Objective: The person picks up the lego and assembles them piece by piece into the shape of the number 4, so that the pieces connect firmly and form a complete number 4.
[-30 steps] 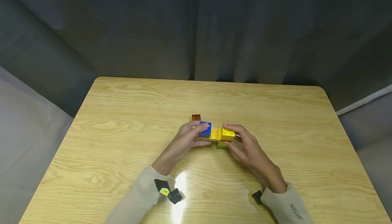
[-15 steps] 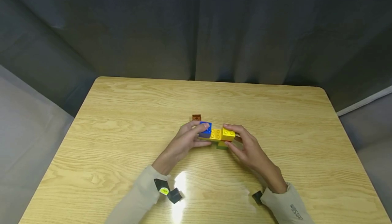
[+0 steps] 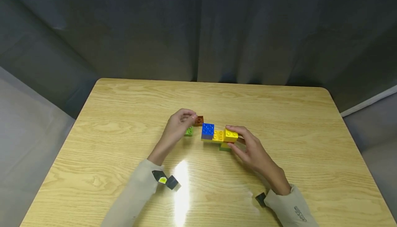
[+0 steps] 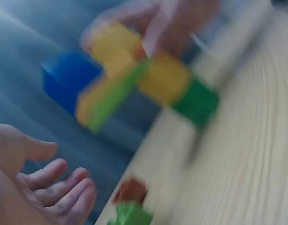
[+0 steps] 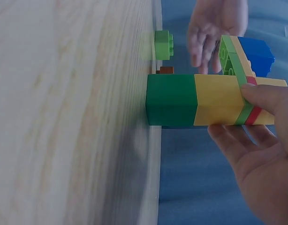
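Observation:
My right hand [image 3: 255, 151] grips the upper part of a toy brick stack between thumb and fingers. In the right wrist view its dark green brick [image 5: 172, 100] is at the base, under a yellow brick [image 5: 218, 100]. Above come a light green plate [image 5: 225, 51] reaching out to one side, a thin yellow layer and a thin red layer [image 5: 253, 115]. A blue brick [image 3: 207, 130] sits on the overhanging end, and a yellow brick [image 3: 231, 136] tops the column. My left hand [image 3: 175, 129] hovers left of the stack, fingers loosely bent, holding nothing.
A brown brick [image 3: 200, 120] lies studs down or tipped, I cannot tell which, by the left fingertips. Near it a light green brick [image 3: 189, 131] is partly covered by that hand. The wooden table [image 3: 279, 116] ends at a dark curtain [image 3: 248, 30] behind.
The left hand has let go of the blue brick's end and moved left and away from me, towards the brown and light green bricks. The right hand and stack have stayed put.

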Available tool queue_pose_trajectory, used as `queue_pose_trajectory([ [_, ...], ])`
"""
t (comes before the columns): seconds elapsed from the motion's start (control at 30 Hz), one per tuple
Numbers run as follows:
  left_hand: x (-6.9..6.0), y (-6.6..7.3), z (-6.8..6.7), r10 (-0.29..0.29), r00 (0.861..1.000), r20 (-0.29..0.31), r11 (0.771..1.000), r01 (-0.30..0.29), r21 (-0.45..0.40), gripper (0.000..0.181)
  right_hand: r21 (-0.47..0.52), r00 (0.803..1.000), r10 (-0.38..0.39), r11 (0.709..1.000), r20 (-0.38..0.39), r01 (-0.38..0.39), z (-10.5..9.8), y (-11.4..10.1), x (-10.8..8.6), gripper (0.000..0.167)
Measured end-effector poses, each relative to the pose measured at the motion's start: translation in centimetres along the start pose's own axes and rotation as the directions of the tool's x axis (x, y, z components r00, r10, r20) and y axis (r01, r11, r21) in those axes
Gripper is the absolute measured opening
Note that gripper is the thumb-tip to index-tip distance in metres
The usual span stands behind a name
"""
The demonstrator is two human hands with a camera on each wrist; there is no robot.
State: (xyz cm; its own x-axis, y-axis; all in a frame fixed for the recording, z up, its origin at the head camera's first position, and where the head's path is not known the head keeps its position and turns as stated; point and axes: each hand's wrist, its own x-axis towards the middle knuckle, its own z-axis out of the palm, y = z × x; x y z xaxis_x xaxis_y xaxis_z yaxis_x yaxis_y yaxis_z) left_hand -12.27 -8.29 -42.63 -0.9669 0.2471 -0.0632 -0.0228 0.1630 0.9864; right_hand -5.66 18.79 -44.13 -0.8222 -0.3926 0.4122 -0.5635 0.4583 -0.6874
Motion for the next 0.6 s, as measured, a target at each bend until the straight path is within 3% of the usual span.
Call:
queue_pose_trajectory([
  [0.1, 1.3, -0.8, -0.1, 0.102, 0.994, -0.037, 0.970, -0.091, 0.226, 0.028, -0.002, 1.000, 0.000, 1.000, 0.000, 0.000, 0.0, 0.0, 0.0, 0.065],
  [0.17, 2.2, -1.2, 0.0, 0.134, 0.991, -0.014, 0.934, -0.122, 0.335, 0.030, -0.002, 1.000, 0.004, 1.000, 0.000, -0.004, 0.0, 0.0, 0.0, 0.065],
  [0.27, 3.2, -1.5, 0.3, 0.139, 0.989, 0.058, 0.868, -0.149, 0.473, 0.035, 0.003, 1.000, 0.004, 1.000, 0.001, -0.004, 0.1, 0.0, 0.1, 0.064],
  [0.43, 4.1, -1.9, 0.6, 0.136, 0.980, 0.147, 0.773, -0.198, 0.602, 0.042, 0.014, 1.000, -0.001, 1.000, 0.011, 0.000, 0.2, 0.1, 0.2, 0.064],
  [0.6, 4.6, -2.4, 0.7, 0.128, 0.980, 0.153, 0.744, -0.197, 0.638, 0.045, 0.013, 1.000, -0.006, 1.000, 0.017, 0.006, 0.2, 0.1, 0.3, 0.064],
])
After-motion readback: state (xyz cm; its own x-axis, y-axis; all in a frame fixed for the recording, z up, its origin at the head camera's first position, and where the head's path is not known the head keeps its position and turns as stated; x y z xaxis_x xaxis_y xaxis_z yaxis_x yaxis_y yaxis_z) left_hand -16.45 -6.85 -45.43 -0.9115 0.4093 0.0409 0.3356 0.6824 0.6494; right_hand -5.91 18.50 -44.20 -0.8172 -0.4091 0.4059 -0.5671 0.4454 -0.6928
